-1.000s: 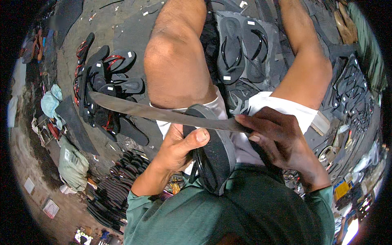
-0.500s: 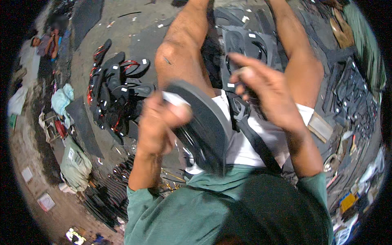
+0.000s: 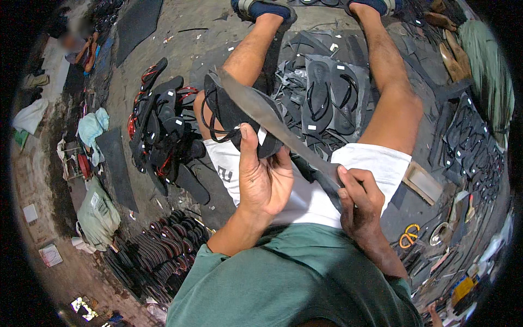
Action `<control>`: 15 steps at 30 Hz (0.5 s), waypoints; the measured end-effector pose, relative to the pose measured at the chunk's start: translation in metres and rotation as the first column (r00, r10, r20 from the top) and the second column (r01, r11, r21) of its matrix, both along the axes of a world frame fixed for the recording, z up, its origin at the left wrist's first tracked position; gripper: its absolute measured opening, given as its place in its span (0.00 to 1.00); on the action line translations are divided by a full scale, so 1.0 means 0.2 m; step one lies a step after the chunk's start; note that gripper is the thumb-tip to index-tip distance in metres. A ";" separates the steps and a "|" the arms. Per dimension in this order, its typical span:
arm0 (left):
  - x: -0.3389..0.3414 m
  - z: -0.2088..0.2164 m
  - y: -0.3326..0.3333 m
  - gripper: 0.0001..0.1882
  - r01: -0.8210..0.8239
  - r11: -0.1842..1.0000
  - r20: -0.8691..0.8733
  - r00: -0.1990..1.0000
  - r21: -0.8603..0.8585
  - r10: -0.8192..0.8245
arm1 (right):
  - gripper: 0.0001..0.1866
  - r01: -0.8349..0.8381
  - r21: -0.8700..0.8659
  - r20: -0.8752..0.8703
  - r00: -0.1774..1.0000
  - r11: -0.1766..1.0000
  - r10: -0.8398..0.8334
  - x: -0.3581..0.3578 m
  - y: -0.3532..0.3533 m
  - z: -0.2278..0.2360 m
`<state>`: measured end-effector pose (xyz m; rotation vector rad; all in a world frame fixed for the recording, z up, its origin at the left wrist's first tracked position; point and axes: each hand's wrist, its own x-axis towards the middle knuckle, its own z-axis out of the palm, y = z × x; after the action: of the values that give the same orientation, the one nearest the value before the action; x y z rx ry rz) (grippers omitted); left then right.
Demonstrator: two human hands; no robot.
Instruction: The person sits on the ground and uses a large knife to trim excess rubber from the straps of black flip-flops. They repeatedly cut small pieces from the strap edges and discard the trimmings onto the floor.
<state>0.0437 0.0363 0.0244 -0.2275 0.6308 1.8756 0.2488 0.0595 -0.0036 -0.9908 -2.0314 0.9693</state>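
Above my lap, my left hand (image 3: 264,188) holds a black flip-flop (image 3: 233,111) with thin black straps, fingers beneath it and thumb along its near edge. A small white label shows on it near my thumb. My right hand (image 3: 361,200) is closed round the near end of a long, flat, grey-brown knife (image 3: 283,131). Its blade slants up and left along the flip-flop's right edge, seemingly touching it, and hides part of that side. Between my legs, a pair of black flip-flops (image 3: 344,103) lies on a dark sheet.
Piled at the left are black flip-flops (image 3: 158,117), some with red straps. Stacked soles (image 3: 163,245) stand nearer on that side. More flip-flops (image 3: 471,144) lie at the right, beyond a wooden block (image 3: 423,183). Yellow-handled scissors (image 3: 409,236) lie near my right arm. Another person (image 3: 81,54) is far left.
My right hand, earlier empty-looking with a finger extended, has come down and grips the knife. My left hand has moved right and turned the flip-flop, raising it away from my body.
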 end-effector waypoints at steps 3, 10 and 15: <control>0.02 -0.03 -0.02 0.14 -0.020 0.999 0.000 1.000 -0.043 0.020 | 0.30 -0.020 0.026 0.057 0.998 0.999 0.018 0.04 -0.03 -0.03; 0.06 -0.05 -0.04 0.15 0.010 0.999 -0.029 1.000 -0.035 -0.011 | 0.30 -0.005 0.072 0.065 0.998 0.997 0.000 0.00 0.02 -0.02; 0.09 -0.08 -0.10 0.16 0.069 0.997 -0.045 0.997 0.030 -0.067 | 0.26 -0.085 -0.094 0.020 0.996 0.992 0.087 -0.07 0.12 0.08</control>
<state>0.0612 0.0166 0.0084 -0.1430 0.6309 1.8276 0.2349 0.0840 0.0133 -0.9736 -2.0796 1.1113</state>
